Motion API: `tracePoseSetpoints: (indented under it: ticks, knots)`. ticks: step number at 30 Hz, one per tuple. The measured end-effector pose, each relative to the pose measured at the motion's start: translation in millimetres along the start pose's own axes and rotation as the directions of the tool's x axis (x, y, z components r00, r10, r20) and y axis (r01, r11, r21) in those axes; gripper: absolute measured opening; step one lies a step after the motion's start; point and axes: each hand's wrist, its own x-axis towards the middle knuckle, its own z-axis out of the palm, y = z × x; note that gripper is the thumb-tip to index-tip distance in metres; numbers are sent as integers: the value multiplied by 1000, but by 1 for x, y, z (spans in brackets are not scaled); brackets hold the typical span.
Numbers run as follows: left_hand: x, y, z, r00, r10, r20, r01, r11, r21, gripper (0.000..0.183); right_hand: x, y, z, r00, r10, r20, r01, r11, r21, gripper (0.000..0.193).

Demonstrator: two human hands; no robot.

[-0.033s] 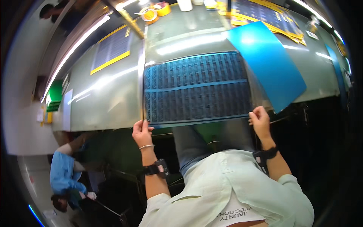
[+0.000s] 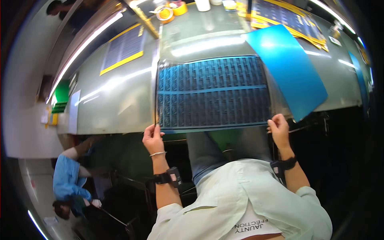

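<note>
A blue sheet with rows of small dark pieces [image 2: 212, 98] lies on the workbench, its near edge at the bench's front edge. A plain blue strip crosses its middle. My left hand [image 2: 153, 139] pinches the sheet's near left corner between thumb and fingers. At the near right corner, my right hand [image 2: 279, 130] is closed in a pinch on the edge. A glossy plain blue sheet [image 2: 290, 68] lies slanted to the right, close to the patterned sheet's right side. The fingertips partly hide both near corners.
A yellow-edged sheet [image 2: 123, 48] lies on the left part of the workbench [image 2: 116, 108]. Tape rolls [image 2: 165, 14] and a white cup [image 2: 202, 5] stand at the back. Stacked yellow-edged sheets [image 2: 286, 20] lie back right. Another person [image 2: 70, 180] sits at lower left.
The whole view has shifted slightly to the right. Both hands stay pinched at the same two corners, and the sheets keep their places on the bench.
</note>
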Motion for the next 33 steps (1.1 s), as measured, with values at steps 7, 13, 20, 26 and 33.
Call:
tracePoseSetpoints:
  ticks: [7, 13, 20, 26, 33]
  knots:
    - [-8, -42, -17, 949, 260, -180, -212, 945, 248, 10, -4, -1, 9, 999, -14, 30, 15, 1000, -24, 13]
    - [-10, -52, -13, 937, 272, -218, -209, 939, 273, 14, -5, -1, 10, 999, -46, 26, 47, 997, -59, 12]
    - [-10, -51, 4, 982, -1, -186, -36, 980, -196, 16, -5, -6, 11, 998, -65, 3, 65, 998, 9, 10]
    - [-20, -46, -23, 982, 83, -167, -96, 993, -67, 24, -7, -52, 5, 900, -350, 261, 434, 649, -625, 49]
    - [-28, -56, -36, 999, 41, -30, -43, 997, -64, 32, 123, -60, 43, 589, -631, 505, 686, 61, -725, 39]
